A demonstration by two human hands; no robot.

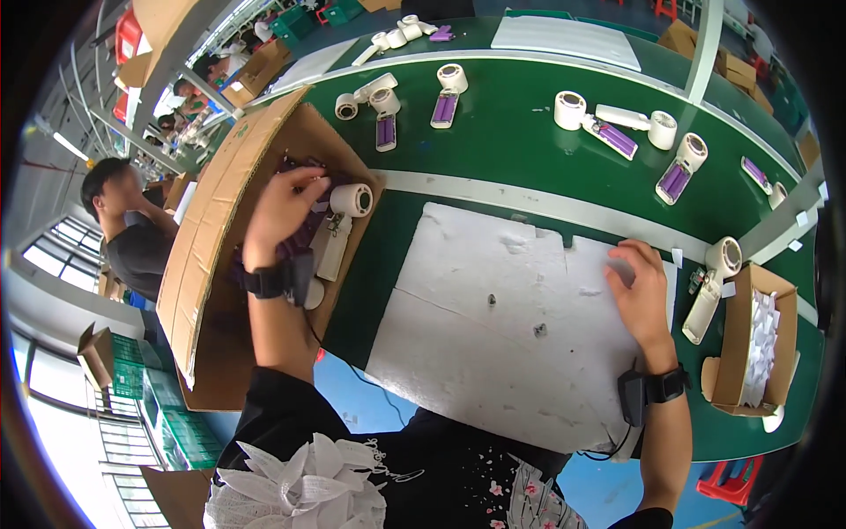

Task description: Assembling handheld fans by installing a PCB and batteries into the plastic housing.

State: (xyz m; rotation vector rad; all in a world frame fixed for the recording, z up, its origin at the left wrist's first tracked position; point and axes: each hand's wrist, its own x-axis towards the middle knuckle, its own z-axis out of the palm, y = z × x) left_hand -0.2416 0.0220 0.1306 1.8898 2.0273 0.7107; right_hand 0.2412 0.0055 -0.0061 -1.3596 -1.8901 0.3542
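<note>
The left hand (284, 207) reaches into the cardboard box (211, 229) at the table's left edge, fingers curled around a white handheld fan (339, 231). The right hand (641, 291) lies flat, fingers spread and empty, steadying the white foam sheet (493, 317).

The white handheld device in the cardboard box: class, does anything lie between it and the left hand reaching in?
Nothing visible does. The left hand is inside the cardboard box, its fingertips right beside the white handheld device; whether they touch is unclear.
</note>
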